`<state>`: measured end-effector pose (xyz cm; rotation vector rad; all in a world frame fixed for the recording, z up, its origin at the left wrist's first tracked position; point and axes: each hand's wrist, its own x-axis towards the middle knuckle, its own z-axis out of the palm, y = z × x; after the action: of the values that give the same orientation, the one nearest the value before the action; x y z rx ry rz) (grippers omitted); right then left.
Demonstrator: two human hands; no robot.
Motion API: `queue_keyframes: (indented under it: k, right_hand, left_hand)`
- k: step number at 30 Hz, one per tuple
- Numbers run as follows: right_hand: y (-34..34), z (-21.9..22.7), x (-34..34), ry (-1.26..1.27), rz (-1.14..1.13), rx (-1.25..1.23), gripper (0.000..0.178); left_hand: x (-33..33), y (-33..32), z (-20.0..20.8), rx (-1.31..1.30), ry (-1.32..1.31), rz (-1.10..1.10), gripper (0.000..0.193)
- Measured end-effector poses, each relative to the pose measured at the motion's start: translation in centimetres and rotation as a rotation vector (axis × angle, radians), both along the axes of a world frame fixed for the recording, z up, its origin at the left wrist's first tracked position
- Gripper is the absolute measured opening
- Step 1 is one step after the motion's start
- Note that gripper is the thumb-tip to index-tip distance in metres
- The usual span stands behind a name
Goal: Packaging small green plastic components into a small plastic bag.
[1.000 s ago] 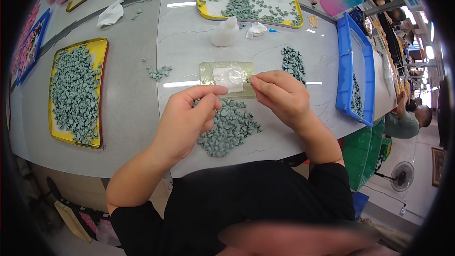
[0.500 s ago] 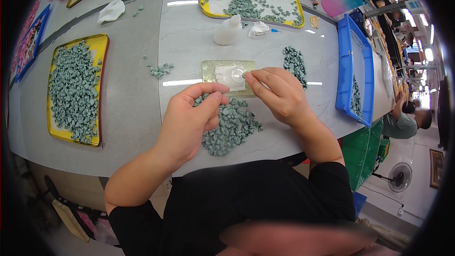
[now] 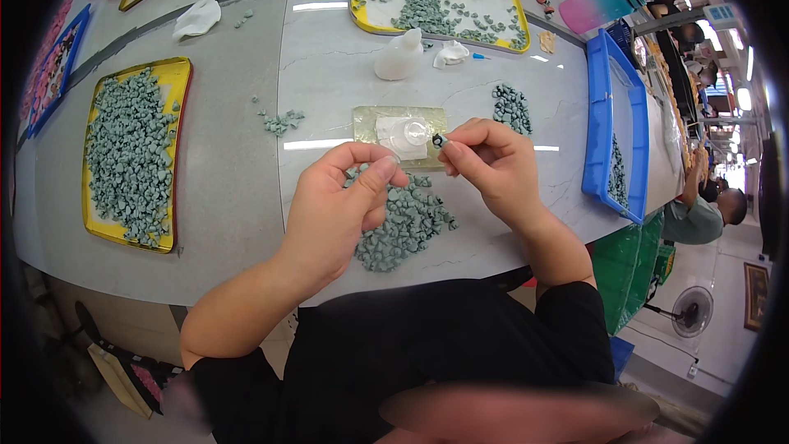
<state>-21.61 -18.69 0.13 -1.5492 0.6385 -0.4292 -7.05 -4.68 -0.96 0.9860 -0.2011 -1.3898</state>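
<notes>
My right hand (image 3: 500, 166) is closed in a pinch on a small grey-green piece (image 3: 438, 141) with a dark, ring-like mark on the side that shows. It is just right of a small clear round dish (image 3: 417, 131), which rests with white paper on a pale green pad (image 3: 366, 122). My left hand (image 3: 335, 207) is closed, thumb against forefinger; what sits between the tips, if anything, is too small to make out. Below and partly behind the left fingers lies a heap of similar grey-green pieces (image 3: 404, 226).
A smaller heap of darker pieces (image 3: 512, 108) lies to the right, near a blue bin (image 3: 596, 115). Yellow-rimmed trays with pieces stand at left (image 3: 182, 86) and far middle (image 3: 358, 12). A white squeeze bottle (image 3: 398, 57) and crumpled tissue (image 3: 450, 54) stand beyond the pad.
My right hand has drawn back a little to the right from the dish and turned, so the piece's dark mark now shows. My left hand has barely moved.
</notes>
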Motion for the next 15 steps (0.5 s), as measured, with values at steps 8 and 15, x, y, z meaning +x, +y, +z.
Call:
queue_keyframes:
  k: [8,15]
  right_hand:
    - [0.1,-0.2,-0.1,-0.008,0.018,0.289,0.002]
    - [0.7,-1.1,0.4,-0.207,0.187,-0.854,0.022]
  left_hand:
    - [-0.6,0.0,-0.4,0.016,0.097,-0.086,0.020]
    - [-0.7,0.1,-0.1,0.080,0.105,-0.125,0.025]
